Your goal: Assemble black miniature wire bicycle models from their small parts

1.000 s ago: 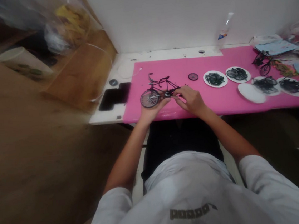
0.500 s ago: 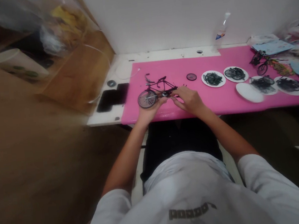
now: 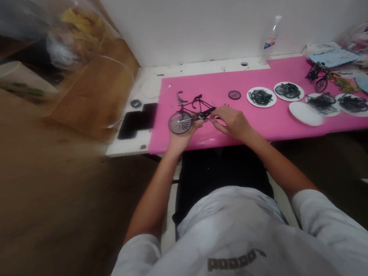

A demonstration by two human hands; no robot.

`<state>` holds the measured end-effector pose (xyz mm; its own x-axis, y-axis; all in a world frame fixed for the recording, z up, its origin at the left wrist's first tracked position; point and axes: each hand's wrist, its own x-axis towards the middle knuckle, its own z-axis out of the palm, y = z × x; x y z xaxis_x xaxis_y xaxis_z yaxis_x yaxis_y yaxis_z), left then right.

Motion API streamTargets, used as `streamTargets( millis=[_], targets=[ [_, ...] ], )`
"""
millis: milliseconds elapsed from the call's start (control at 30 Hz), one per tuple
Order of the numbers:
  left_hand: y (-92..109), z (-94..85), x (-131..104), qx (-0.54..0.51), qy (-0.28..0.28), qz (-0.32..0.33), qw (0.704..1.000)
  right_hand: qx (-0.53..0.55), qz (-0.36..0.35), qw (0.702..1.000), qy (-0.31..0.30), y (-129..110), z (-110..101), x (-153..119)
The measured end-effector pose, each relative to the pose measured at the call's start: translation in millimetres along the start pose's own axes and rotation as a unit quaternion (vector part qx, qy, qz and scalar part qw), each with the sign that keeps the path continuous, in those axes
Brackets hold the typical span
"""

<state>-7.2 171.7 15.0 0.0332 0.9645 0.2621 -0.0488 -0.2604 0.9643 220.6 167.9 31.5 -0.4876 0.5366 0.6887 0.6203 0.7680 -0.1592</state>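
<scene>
Loose wheel (image 3: 234, 94) on mat (image 3: 211, 81), right of model bicycle (image 3: 184, 120), left of plates (image 3: 305, 114).

Small workroom, by the look of it a hand-assembly corner; whether inside a home, cannot tell. Signs: white surface (image 3: 114, 149) against a plain pale wall (image 3: 200, 21), mostly under a pink cover (image 3: 256, 127). White plates (image 3: 305, 114) grouped on the right, several bearing dark small parts (image 3: 261, 97). Loose little wheel (image 3: 234, 94); miniature bicycle (image 3: 190, 112) in hand, another dark bicycle (image 3: 321, 83) at far right. Margins cluttered: plastic bags (image 3: 61, 50) beside brown boarding (image 3: 98, 85), papers (image 3: 332, 58), bottle (image 3: 270, 39) near wall.
</scene>
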Motion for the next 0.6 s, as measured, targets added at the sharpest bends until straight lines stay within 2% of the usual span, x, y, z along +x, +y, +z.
streamTargets(
  millis=[167, 267, 600],
  targets=[
    [12.3, 6.1, -3.9, -0.019, -0.018, -0.009, 1.000, -0.003, 0.007, 1.000, -0.004, 3.0, -3.7, 0.7],
    [16.5, 7.8, -6.7, -0.036, -0.002, -0.013, 0.999, 0.000, 0.002, 1.000, 0.005, 4.6, -7.7, 1.3],
    [15.1, 8.8, -9.2, -0.015, 0.027, 0.019, 0.999, 0.032, 0.000, 0.999, -0.011, -9.1, -15.7, 3.7]
  ],
)
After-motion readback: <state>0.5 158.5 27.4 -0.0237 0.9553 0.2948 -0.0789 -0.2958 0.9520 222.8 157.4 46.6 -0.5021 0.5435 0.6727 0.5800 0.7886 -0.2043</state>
